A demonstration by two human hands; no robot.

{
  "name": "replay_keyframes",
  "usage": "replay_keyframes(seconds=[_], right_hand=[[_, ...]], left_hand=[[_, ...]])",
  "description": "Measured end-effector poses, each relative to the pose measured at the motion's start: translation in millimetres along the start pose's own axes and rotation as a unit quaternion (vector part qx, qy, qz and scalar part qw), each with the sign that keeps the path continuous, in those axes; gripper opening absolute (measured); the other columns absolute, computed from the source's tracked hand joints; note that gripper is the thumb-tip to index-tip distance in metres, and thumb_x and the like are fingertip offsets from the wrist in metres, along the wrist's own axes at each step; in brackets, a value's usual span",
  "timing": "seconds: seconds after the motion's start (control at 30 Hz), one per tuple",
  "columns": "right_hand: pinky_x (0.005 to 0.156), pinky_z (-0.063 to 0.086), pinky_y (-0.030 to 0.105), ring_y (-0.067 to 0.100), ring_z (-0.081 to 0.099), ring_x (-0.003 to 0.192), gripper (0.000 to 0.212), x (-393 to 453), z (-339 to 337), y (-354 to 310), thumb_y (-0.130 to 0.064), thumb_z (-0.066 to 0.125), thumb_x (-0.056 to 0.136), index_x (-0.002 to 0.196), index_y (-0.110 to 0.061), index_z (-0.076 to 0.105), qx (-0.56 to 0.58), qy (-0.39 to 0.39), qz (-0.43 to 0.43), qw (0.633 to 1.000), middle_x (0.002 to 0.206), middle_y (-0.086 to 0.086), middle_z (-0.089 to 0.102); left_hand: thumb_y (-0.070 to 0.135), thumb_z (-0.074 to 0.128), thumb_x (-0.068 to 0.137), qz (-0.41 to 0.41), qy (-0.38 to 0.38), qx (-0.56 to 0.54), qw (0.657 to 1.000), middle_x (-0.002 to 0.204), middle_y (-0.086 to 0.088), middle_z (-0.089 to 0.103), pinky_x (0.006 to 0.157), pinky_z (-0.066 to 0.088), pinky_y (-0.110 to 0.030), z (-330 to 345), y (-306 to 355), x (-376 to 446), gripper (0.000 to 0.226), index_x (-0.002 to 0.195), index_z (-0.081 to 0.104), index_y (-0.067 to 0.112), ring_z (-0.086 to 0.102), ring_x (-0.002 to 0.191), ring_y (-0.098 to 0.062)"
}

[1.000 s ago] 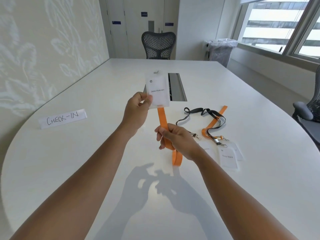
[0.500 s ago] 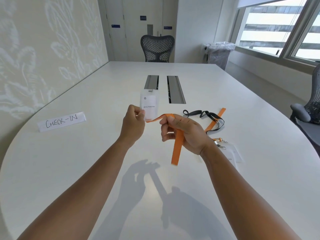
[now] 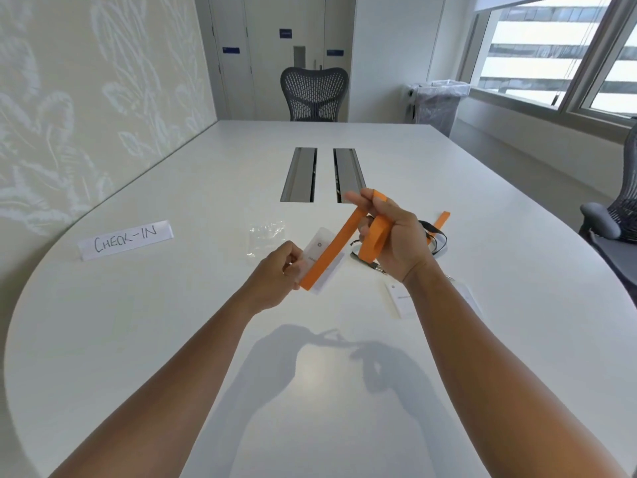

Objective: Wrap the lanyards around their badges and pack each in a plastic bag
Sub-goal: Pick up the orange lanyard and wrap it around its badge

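My left hand (image 3: 275,276) pinches a white badge (image 3: 319,246) in a clear holder, tilted above the table. An orange lanyard (image 3: 339,239) crosses the badge's face diagonally and runs up into my right hand (image 3: 393,236), which grips the strap looped over its fingers. A clear plastic bag (image 3: 265,236) lies flat on the table just behind the badge. On the table under my right wrist lie another white badge (image 3: 400,300), a black lanyard (image 3: 436,238) and a second orange lanyard (image 3: 441,219), partly hidden by my hand.
A paper sign reading CHECK-IN (image 3: 125,238) lies at the left. Two metal cable slots (image 3: 322,174) sit in the white table (image 3: 172,322). A mesh chair (image 3: 313,94) stands at the far end, another chair (image 3: 617,215) at the right, a lined bin (image 3: 437,105) by the window.
The badge has dropped lower and tilted. My right hand has risen and carried the orange strap across the badge's face, looping it over its fingers. The plastic bag has come into view.
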State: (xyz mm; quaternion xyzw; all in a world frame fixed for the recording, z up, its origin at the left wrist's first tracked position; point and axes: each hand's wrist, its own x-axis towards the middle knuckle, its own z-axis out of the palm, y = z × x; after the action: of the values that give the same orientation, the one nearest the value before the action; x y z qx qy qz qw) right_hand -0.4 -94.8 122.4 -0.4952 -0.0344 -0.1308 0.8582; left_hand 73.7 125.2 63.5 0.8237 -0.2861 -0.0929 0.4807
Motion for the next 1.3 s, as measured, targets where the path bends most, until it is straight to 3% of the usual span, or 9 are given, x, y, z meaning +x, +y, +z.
replay_keyframes(seconds=[0.17,0.33,0.5,0.7,0.8,0.93,1.13,1.23,1.3], right_hand=[[0.047,0.038,0.020,0.012,0.049,0.054,0.023,1.8,-14.3,14.9,-0.021,0.048,0.101,0.117,-0.010,0.060,-0.009,0.051,0.033,0.998,0.128,0.008,0.068],[0.049,0.038,0.020,0.014,0.048,0.060,0.026,-0.6,-19.7,37.1,-0.023,0.050,0.101,0.121,-0.007,0.057,-0.041,0.080,0.078,0.993,0.123,0.008,0.070],[0.058,0.040,0.025,0.015,0.053,0.062,0.015,-6.6,-16.5,57.9,-0.018,0.059,0.096,0.105,-0.011,0.070,-0.057,0.094,0.112,0.988,0.079,0.002,0.068],[0.097,0.051,0.052,0.030,0.063,0.103,0.040,-8.5,-15.7,65.5,-0.024,0.070,0.084,0.118,-0.004,0.065,0.005,0.060,0.119,0.991,0.111,0.015,0.065],[0.101,0.045,0.061,0.032,0.061,0.119,0.039,-8.2,-19.0,65.1,-0.023,0.065,0.093,0.125,-0.002,0.063,-0.042,0.057,0.133,0.989,0.122,0.016,0.065],[0.100,0.049,0.057,0.030,0.063,0.110,0.034,-14.4,-17.7,69.6,-0.024,0.058,0.099,0.127,-0.005,0.062,-0.101,0.057,0.149,0.982,0.117,0.016,0.068],[0.099,0.049,0.047,0.028,0.064,0.104,0.035,-20.0,-11.9,76.6,-0.001,0.056,0.094,0.129,-0.001,0.058,-0.106,0.007,0.145,0.984,0.121,0.021,0.067],[0.092,0.053,0.035,0.020,0.065,0.099,0.032,-22.9,-12.8,82.6,0.004,0.060,0.092,0.124,0.001,0.062,-0.149,-0.011,0.145,0.978,0.108,0.010,0.070],[0.082,0.050,0.028,0.011,0.063,0.089,0.023,-25.5,-13.2,86.3,-0.007,0.066,0.092,0.114,-0.004,0.070,-0.226,-0.011,0.142,0.964,0.095,0.001,0.072]], left_hand=[[0.015,0.049,0.106,-0.006,-0.089,-0.077,0.993,0.090,0.001,0.066,0.077,0.051,-0.030,-5.1,-0.5,-8.1,0.010,0.100,0.054,0.008,0.060,0.081,-0.013],[0.014,0.049,0.106,-0.012,-0.139,-0.149,0.979,0.098,-0.001,0.068,0.080,0.053,-0.028,-5.5,1.6,-10.5,0.010,0.107,0.054,0.006,0.063,0.087,-0.013],[0.015,0.051,0.104,-0.020,-0.139,-0.232,0.963,0.099,-0.002,0.067,0.077,0.054,-0.025,-5.1,7.3,-7.9,0.010,0.109,0.052,0.006,0.063,0.085,-0.013],[0.014,0.056,0.101,-0.028,-0.159,-0.234,0.959,0.112,-0.011,0.070,0.079,0.056,-0.027,-2.9,8.8,-8.0,0.026,0.120,0.052,-0.002,0.068,0.097,-0.021],[0.013,0.058,0.101,-0.029,-0.165,-0.225,0.960,0.127,-0.014,0.067,0.082,0.056,-0.029,-1.6,9.6,-8.4,0.035,0.134,0.051,0.003,0.068,0.108,-0.023],[0.013,0.058,0.101,-0.027,-0.145,-0.226,0.963,0.129,-0.008,0.068,0.083,0.056,-0.029,-1.0,11.7,-8.4,0.037,0.137,0.050,0.008,0.069,0.109,-0.020],[0.014,0.060,0.100,-0.027,-0.086,-0.248,0.965,0.124,-0.008,0.065,0.085,0.057,-0.030,1.4,14.8,-4.6,0.029,0.127,0.052,0.006,0.070,0.104,-0.019],[0.013,0.059,0.100,-0.025,-0.072,-0.256,0.964,0.118,-0.011,0.066,0.091,0.057,-0.035,2.2,17.0,-2.3,0.027,0.126,0.054,0.007,0.070,0.105,-0.025],[0.011,0.058,0.101,-0.029,-0.058,-0.272,0.960,0.122,-0.016,0.066,0.095,0.057,-0.040,1.4,18.4,-0.6,0.033,0.132,0.052,0.003,0.069,0.110,-0.032]])
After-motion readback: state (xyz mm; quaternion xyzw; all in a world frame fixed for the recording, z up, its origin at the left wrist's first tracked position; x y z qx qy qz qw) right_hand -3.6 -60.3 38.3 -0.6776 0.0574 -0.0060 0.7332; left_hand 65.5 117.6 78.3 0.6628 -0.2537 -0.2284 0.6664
